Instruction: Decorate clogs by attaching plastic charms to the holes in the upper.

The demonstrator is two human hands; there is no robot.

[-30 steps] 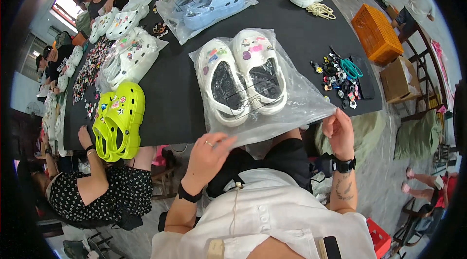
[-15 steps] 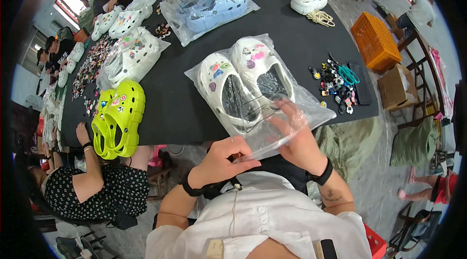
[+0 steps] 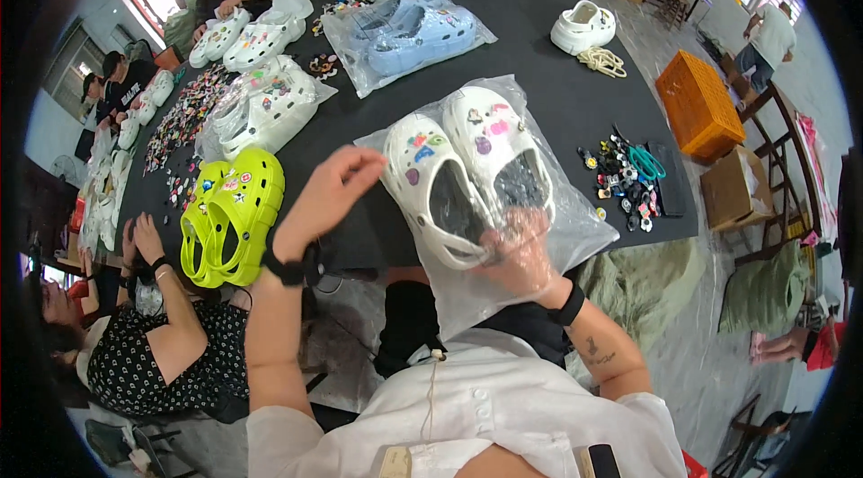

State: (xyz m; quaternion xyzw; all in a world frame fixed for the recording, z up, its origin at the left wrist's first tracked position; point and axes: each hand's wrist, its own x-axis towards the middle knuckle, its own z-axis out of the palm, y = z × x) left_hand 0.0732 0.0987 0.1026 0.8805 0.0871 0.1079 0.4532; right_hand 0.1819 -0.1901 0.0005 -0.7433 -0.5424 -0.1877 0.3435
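A pair of white clogs [image 3: 431, 195] with colourful charms lies inside a clear plastic bag [image 3: 575, 225] at the front of the black table. My right hand [image 3: 521, 258] is in the bag's open end, its fingers closed round the clogs' heel straps and partly blurred by the film. Left of the bag, my left hand [image 3: 325, 195] is raised with nothing in it, fingers bent and thumb slightly apart. Its fingertips are close to the bag's left edge; whether they touch it I cannot tell. Lime-green clogs [image 3: 235, 213] stand beside my left forearm.
Bagged blue clogs [image 3: 422, 33], bagged white clogs [image 3: 262, 105] and a small white clog [image 3: 582, 27] with cord sit farther back on the table [image 3: 360, 244]. Charms [image 3: 629, 177] and teal-handled scissors [image 3: 645, 162] lie right. A co-worker [image 3: 171, 334] sits at left; an orange crate [image 3: 699, 105] stands right.
My left hand has let go of the bag's open end and moved up and left. My right hand has gone from the bag's mouth to the heels. The co-worker's hands have moved.
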